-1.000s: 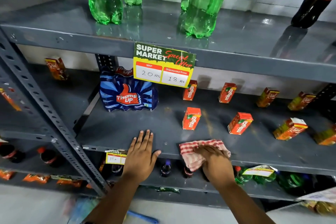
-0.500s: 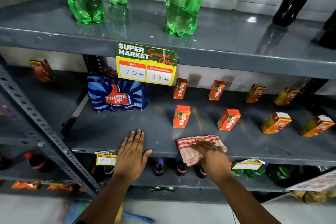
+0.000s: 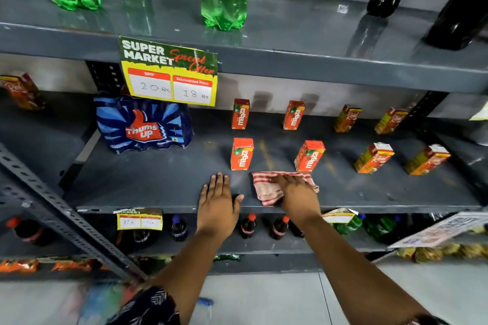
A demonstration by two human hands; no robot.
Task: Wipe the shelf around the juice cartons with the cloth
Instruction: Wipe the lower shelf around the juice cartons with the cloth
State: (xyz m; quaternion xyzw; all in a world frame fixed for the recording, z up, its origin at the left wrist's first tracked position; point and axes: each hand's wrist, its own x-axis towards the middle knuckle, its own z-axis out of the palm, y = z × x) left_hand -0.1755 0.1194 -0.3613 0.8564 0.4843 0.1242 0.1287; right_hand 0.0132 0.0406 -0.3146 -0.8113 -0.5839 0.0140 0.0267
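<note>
While I'm leaning in at the grey middle shelf (image 3: 158, 182), here's the view from left to right: a blue Thums Up pack (image 3: 144, 124) sits at the back left, under a yellow and green price sign (image 3: 169, 71) stuck on the upper shelf's edge. My left hand (image 3: 217, 208) is flat on the shelf near the front lip, fingers spread and holding nothing, just beside the near left Maaza carton (image 3: 241, 154) without touching it. Right next to that my right hand (image 3: 295, 196) is pressed palm-down on the red and white checked cloth (image 3: 266, 188), fingers stretched over it rather than curled round it, so it's more pinned than gripped. The cloth lies on the shelf front, its far edge just about at the base of the second near Maaza carton (image 3: 309, 155). Two more Maaza cartons (image 3: 293, 115) stand behind, and further right are the Real cartons (image 3: 373, 158), well apart from the cloth.
</note>
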